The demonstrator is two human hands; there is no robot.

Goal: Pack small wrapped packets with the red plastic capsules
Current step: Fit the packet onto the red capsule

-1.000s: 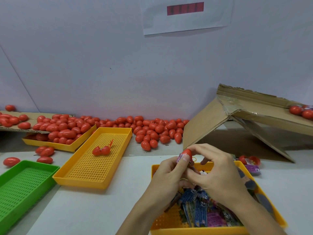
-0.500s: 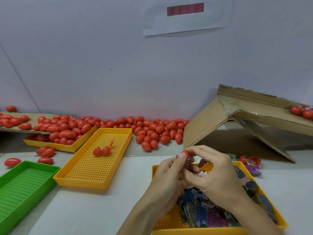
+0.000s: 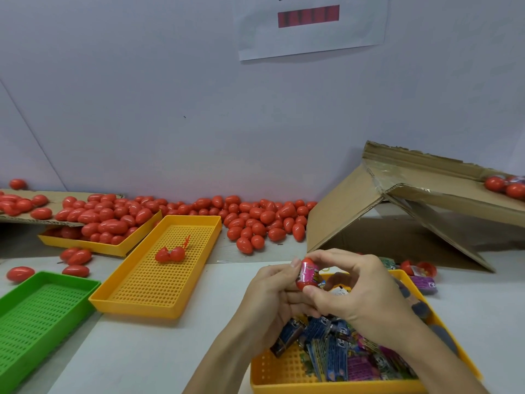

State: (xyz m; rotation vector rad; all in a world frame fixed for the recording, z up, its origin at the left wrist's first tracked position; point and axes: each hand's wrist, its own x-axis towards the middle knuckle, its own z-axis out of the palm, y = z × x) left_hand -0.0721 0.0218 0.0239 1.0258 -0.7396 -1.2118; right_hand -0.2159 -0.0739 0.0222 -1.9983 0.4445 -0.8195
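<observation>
Both hands, left (image 3: 272,291) and right (image 3: 358,291), pinch a capsule (image 3: 306,275) stuffed with a packet (image 3: 312,277); probably light, stiff, slippery, best gripped at its ends.

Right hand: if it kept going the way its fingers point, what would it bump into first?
The right hand points left toward the left hand. It already pinches the red capsule with the pink packet, so it would probably meet the left hand's fingers first.
</observation>
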